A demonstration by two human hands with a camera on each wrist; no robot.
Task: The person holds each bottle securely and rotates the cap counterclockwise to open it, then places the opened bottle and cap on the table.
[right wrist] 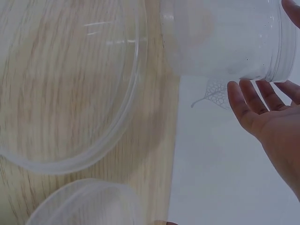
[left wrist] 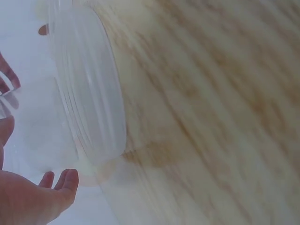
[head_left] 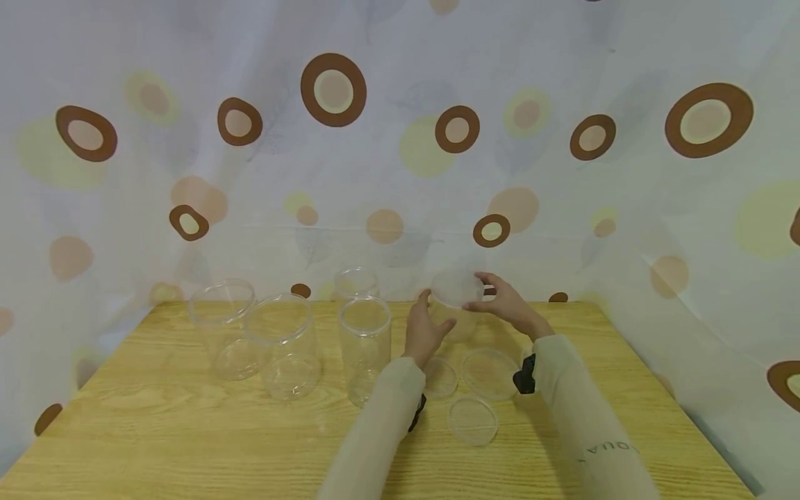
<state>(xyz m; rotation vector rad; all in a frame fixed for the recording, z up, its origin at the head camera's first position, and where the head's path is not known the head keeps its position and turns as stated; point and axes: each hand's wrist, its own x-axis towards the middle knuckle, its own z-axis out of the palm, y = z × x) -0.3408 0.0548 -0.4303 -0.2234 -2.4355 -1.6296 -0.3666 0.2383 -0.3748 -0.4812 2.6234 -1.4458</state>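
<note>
A clear plastic jar [head_left: 461, 321] stands at the back of the table between both hands. My left hand [head_left: 427, 332] curves around its left side, thumb on the near side and fingers behind. My right hand [head_left: 507, 307] holds it on the right close to the rim, thumb and fingers spread. Seen from the right wrist, the right fingers [right wrist: 251, 101] rest against the jar's [right wrist: 225, 37] ridged rim. In the left wrist view, the left hand [left wrist: 37, 199] is beside the jar [left wrist: 40, 126]. Whether a lid sits on top I cannot tell.
Clear round lids, a large one [head_left: 490, 373], one by the left wrist [head_left: 441, 378] and one nearer [head_left: 473, 421], lie in front of the jar. To the left stand several open clear jars, including a wide one [head_left: 284, 347] and a tall narrow one [head_left: 365, 351]. A patterned curtain [head_left: 387, 173] hangs behind.
</note>
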